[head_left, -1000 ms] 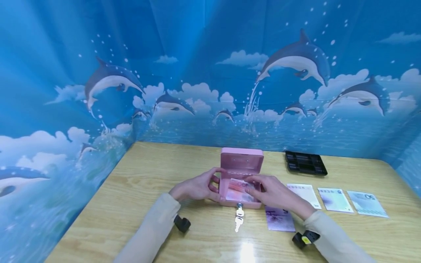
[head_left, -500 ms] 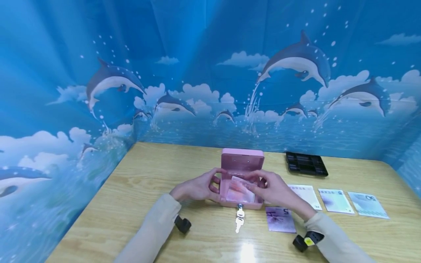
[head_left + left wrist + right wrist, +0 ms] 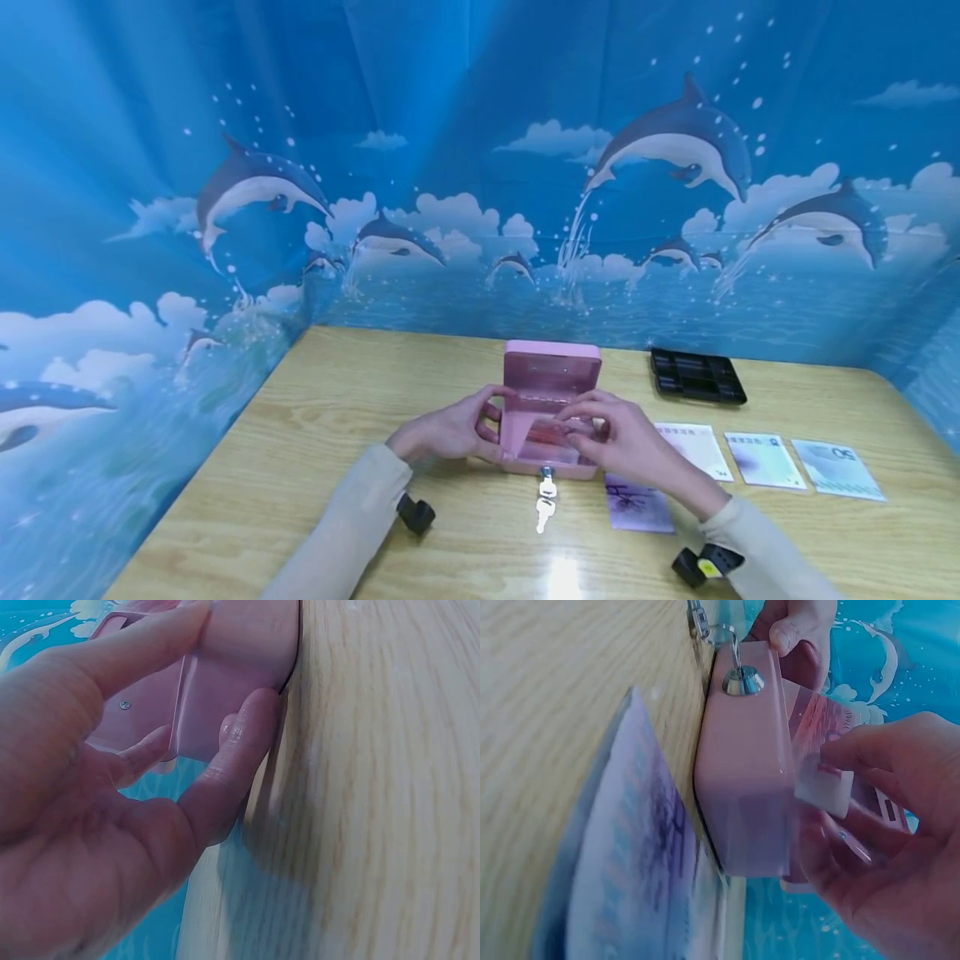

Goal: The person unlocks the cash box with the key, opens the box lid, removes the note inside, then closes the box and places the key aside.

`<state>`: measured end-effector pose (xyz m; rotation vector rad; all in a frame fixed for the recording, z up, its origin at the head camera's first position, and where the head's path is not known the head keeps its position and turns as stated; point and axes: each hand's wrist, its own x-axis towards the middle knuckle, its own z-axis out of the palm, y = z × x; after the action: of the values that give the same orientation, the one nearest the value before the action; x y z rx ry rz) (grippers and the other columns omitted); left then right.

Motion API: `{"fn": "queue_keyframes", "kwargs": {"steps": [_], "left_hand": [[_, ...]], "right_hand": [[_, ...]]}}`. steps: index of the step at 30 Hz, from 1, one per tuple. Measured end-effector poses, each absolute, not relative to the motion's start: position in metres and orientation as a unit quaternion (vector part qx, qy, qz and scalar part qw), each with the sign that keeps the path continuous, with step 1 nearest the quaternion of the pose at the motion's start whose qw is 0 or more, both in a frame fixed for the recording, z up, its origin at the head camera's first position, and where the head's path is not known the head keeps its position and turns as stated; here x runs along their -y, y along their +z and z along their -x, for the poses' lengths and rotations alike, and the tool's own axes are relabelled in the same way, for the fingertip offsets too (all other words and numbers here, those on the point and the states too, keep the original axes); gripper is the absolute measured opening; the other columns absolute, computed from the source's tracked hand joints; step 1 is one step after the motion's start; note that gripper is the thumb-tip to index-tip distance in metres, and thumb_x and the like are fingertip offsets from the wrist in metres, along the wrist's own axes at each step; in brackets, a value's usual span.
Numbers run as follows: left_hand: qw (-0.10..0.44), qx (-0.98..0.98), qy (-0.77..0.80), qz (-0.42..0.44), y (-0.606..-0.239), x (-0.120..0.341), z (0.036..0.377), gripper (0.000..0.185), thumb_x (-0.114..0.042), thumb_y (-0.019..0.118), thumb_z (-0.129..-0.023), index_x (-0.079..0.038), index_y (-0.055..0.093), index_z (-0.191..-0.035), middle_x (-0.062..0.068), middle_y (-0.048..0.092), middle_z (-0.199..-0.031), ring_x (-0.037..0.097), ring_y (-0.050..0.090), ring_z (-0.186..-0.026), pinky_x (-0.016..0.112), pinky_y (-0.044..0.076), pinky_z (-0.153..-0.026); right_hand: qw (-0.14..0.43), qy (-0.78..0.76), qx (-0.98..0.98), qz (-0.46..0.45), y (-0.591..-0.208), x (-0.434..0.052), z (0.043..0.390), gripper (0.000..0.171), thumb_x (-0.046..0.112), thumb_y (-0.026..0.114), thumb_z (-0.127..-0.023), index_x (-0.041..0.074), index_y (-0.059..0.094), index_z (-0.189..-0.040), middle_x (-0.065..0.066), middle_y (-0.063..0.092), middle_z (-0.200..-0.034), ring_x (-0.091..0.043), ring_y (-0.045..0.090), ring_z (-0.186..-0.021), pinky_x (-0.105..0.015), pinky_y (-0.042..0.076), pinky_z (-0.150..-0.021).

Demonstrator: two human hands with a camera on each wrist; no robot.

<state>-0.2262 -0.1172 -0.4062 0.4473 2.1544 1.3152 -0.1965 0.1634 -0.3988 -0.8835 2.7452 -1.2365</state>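
A pink cash box (image 3: 515, 466) stands on the table with its lid (image 3: 551, 347) raised. My left hand (image 3: 453, 427) holds the box's left side, thumb at the front corner and fingers toward the back; the left wrist view shows fingertips against the pink wall (image 3: 236, 645). My right hand (image 3: 626, 433) reaches over the right side and pinches a reddish banknote (image 3: 546, 433) inside the box. In the right wrist view the banknote (image 3: 821, 724) slants up at the fingertips. Keys (image 3: 546, 504) hang from the front lock (image 3: 742, 681).
A purple banknote (image 3: 637, 507) lies in front of the box's right corner. Three more banknotes form a row to the right: a pale one (image 3: 701, 446), a bluish one (image 3: 765, 460) and a green one (image 3: 838, 468). Behind them sits a black compartment tray (image 3: 697, 375).
The reddish banknote lay flatter with its number showing; my right fingers have raised and shifted it, and it now slants inside the box. My left hand has stayed on the box.
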Motion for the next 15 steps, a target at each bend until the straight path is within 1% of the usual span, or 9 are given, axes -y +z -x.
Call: {"fn": "queue_keyframes", "kwargs": {"steps": [3,5,7,10,11,15], "left_hand": [[0.285,-0.806,0.491,-0.169,-0.406,0.118,0.226,0.09,-0.01,0.084,-0.083,-0.024,0.033,-0.155,0.012,0.057,-0.134,0.022,0.064,-0.111,0.043,0.057,-0.101],[0.284,-0.807,0.49,-0.17,-0.406,0.118,0.226,0.09,-0.01,0.084,-0.083,-0.024,0.033,-0.155,0.013,0.056,-0.134,0.022,0.064,-0.112,0.042,0.057,-0.1],[0.284,-0.807,0.49,-0.17,-0.406,0.118,0.226,0.089,-0.01,0.084,-0.083,-0.024,0.033,-0.155,0.013,0.056,-0.134,0.022,0.064,-0.112,0.042,0.057,-0.099],[0.284,-0.807,0.49,-0.169,-0.406,0.117,0.226,0.088,-0.01,0.084,-0.083,-0.024,0.034,-0.155,0.013,0.057,-0.134,0.022,0.064,-0.112,0.042,0.057,-0.1],[0.284,-0.808,0.489,-0.168,-0.406,0.117,0.226,0.088,-0.011,0.084,-0.083,-0.024,0.034,-0.155,0.013,0.057,-0.134,0.022,0.064,-0.112,0.042,0.057,-0.101],[0.28,-0.812,0.486,-0.164,-0.406,0.117,0.225,0.088,-0.013,0.084,-0.084,-0.025,0.034,-0.155,0.012,0.057,-0.133,0.022,0.064,-0.112,0.043,0.055,-0.103]], "right_hand": [[0.007,-0.389,-0.876,0.285,-0.398,-0.165,0.195,0.033,0.004,0.071,-0.091,0.016,0.073,-0.12,-0.005,0.076,-0.11,-0.004,0.06,-0.065,-0.023,0.055,-0.054],[0.003,-0.388,-0.877,0.284,-0.397,-0.166,0.194,0.034,0.004,0.07,-0.092,0.017,0.073,-0.123,-0.003,0.077,-0.104,-0.003,0.06,-0.063,-0.023,0.055,-0.054],[-0.013,-0.392,-0.875,0.285,-0.396,-0.167,0.193,0.036,0.005,0.071,-0.092,0.018,0.072,-0.125,-0.001,0.077,-0.097,-0.004,0.06,-0.061,-0.024,0.056,-0.054],[-0.049,-0.402,-0.87,0.282,-0.395,-0.17,0.192,0.035,0.004,0.073,-0.091,0.019,0.074,-0.123,0.004,0.076,-0.089,-0.004,0.06,-0.059,-0.024,0.056,-0.054],[-0.061,-0.405,-0.868,0.281,-0.394,-0.172,0.192,0.035,0.003,0.073,-0.091,0.019,0.074,-0.122,0.004,0.077,-0.089,-0.003,0.06,-0.06,-0.024,0.056,-0.054],[-0.107,-0.404,-0.866,0.275,-0.391,-0.18,0.192,0.033,0.001,0.075,-0.089,0.017,0.076,-0.118,0.002,0.079,-0.1,-0.002,0.059,-0.062,-0.023,0.054,-0.054]]}}
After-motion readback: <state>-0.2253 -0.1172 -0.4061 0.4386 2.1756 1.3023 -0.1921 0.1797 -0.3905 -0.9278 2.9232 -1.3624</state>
